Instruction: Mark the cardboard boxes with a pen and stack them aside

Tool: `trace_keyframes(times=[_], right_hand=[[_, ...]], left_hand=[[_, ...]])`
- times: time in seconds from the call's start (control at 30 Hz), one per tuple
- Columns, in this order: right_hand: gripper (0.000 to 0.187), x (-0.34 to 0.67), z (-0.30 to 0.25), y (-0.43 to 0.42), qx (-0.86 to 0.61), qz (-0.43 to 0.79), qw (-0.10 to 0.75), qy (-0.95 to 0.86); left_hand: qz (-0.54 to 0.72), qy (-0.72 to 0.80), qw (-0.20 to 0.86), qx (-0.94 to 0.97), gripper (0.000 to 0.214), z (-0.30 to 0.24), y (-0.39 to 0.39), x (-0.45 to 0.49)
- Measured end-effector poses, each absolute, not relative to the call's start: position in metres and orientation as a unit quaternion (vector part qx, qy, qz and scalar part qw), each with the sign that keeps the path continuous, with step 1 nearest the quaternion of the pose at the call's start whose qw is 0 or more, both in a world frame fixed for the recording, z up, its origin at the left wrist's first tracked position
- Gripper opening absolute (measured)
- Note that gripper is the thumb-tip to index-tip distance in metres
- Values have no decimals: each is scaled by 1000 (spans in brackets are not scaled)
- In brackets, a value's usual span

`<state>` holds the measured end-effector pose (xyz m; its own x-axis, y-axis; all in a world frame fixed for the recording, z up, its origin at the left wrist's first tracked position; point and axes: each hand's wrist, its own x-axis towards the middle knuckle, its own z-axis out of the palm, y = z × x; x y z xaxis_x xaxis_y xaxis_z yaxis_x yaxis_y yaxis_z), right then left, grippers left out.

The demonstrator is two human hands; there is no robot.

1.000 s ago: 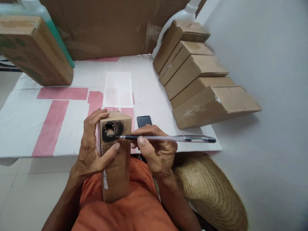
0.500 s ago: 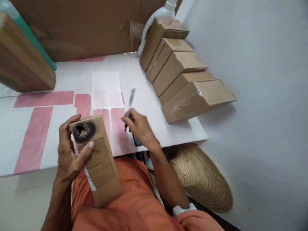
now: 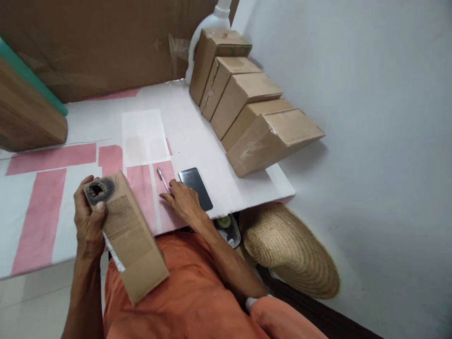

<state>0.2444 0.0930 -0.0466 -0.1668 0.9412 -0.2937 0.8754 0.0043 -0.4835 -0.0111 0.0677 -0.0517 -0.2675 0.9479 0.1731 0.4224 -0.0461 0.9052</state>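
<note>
My left hand (image 3: 87,221) is closed around the upper end of a long brown cardboard box (image 3: 132,245), thumb on its front face. Near the top of that face is a hole ringed with black charring. The box tilts, its lower end over my lap. On the table, my right hand (image 3: 185,202) has thumb and fingers around the lower end of a pen (image 3: 160,173), which lies low against the pink-striped cloth. A dark smartphone (image 3: 196,186) lies just beyond that hand, partly covered by it.
Several cardboard boxes (image 3: 257,94) stand in a row at the right, before a white jug (image 3: 212,23). A white sheet of paper (image 3: 143,136) lies mid-table. Another box (image 3: 31,108) and a green container (image 3: 33,70) stand left. A straw hat (image 3: 293,249) is below the table edge.
My right hand has lowered the pen to the table and moved left and down, uncovering more of the smartphone. My left hand and the box have shifted left in view.
</note>
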Motion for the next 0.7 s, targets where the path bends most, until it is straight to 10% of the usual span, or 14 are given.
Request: trace_keyframes(times=[0.23,0.47,0.7], right_hand=[[17,253,-48,73,-651,307,154,-677],[66,295,-46,70,-797,178,62,-574],[64,311,-58,73,-793,313,129,-507]], left_hand=[[469,640,257,551,85,-40,62,-9],[479,639,243,551,89,-30,54,-5],[478,614,241,579,86,-20,51,6]])
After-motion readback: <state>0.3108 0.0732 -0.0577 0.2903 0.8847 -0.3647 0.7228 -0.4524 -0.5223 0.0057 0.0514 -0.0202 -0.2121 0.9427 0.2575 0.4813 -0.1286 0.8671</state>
